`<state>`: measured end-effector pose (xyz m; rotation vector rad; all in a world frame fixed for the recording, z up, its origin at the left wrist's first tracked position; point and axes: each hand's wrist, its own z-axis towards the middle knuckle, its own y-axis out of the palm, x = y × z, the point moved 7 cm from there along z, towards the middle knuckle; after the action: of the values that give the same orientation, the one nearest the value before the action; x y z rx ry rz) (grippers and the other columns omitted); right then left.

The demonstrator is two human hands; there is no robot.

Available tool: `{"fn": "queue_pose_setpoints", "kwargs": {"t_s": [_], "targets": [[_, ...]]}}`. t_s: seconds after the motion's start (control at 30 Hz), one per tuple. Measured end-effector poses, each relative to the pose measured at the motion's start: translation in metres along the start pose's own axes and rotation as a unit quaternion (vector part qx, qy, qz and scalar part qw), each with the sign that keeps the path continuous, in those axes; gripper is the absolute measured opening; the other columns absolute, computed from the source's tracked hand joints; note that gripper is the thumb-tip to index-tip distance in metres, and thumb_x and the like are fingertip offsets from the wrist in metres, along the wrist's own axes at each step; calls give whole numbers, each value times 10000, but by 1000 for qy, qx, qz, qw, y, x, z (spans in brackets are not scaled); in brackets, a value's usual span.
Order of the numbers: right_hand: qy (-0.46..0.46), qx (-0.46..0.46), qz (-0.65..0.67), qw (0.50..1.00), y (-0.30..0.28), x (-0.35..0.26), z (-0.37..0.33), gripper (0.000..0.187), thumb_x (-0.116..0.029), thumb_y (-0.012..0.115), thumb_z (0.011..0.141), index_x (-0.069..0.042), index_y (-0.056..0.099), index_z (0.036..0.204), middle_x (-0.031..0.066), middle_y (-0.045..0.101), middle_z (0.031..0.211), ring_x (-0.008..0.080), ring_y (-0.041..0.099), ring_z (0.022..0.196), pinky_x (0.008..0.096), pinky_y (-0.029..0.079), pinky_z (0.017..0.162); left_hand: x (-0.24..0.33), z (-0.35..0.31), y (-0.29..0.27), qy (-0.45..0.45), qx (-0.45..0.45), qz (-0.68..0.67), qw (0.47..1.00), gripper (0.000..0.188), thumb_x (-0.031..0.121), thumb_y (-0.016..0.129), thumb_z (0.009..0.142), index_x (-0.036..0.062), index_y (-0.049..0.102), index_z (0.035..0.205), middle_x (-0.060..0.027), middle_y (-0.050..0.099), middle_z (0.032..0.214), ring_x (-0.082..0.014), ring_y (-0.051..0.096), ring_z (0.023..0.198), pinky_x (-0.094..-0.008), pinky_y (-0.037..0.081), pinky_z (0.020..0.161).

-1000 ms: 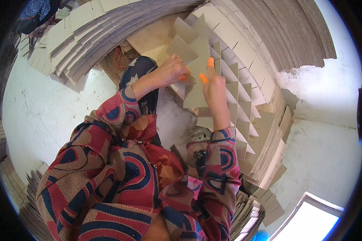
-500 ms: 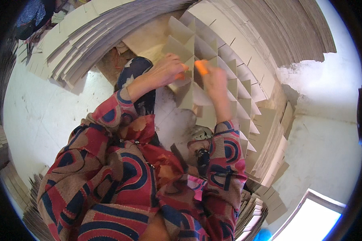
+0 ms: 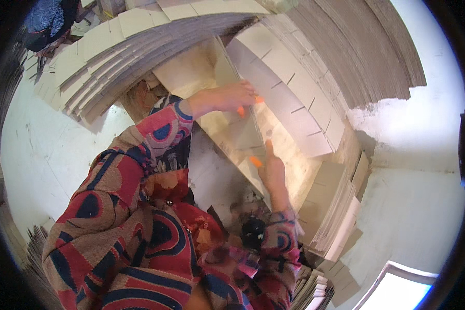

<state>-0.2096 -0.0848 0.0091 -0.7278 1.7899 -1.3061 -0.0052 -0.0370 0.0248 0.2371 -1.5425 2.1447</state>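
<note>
A folded-flat cardboard divider [image 3: 245,132] stands on edge on a light wooden board [image 3: 287,155], running from the far middle toward me. My left hand [image 3: 230,97] is closed over its upper edge, orange covers on the fingertips. Close to the divider's near end is my right hand [image 3: 275,173], slightly blurred. Its index finger is stretched out and its orange-covered thumb stands apart. Whether this hand touches the divider I cannot tell.
Slotted cardboard strips [image 3: 299,98] lie just right of the divider. Tall stacks of cardboard [image 3: 367,46] stand far right, with more fanned strips [image 3: 113,57] at far left. Another stack [image 3: 336,217] is at near right. Pale floor [image 3: 51,150] spreads on the left.
The open cardboard grid has folded flat into a narrow bundle. My left hand has moved right and slightly nearer; my right hand has moved toward me.
</note>
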Motion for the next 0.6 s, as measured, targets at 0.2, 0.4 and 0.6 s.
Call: {"fn": "queue_pose_setpoints", "kwargs": {"t_s": [0.2, 0.4, 0.6], "targets": [[-24, 161, -96, 982, -105, -41, -25, 421, -6, 595, 809, -34, 562, 1227, 195, 656, 805, 339, 646, 722, 430, 481, 587, 67, 0, -70, 100, 9, 102, 990, 365, 108, 600, 741, 20, 547, 1091, -126, 569, 957, -267, 545, 821, -349, 448, 685], [-77, 411, -295, 859, -193, -57, -70, 441, -21, 572, 835, -3, 508, 1271, 157, 563, 1197, 324, 533, 1122, 465, 411, 969, 136, -41, -170, 67, 140, 386, 909, 393, 135, 596, 685, -10, 595, 1050, -115, 584, 1078, -176, 544, 792, -296, 457, 615], [88, 330, -306, 889, -157, 70, -105, 332, -149, 574, 894, -17, 561, 1198, 146, 575, 1193, 338, 503, 1158, 451, 401, 967, 6, -122, -220, -134, 171, 567, 795, 379, 108, 579, 739, -26, 555, 1093, -74, 571, 968, -200, 576, 892, -312, 516, 646]]}}
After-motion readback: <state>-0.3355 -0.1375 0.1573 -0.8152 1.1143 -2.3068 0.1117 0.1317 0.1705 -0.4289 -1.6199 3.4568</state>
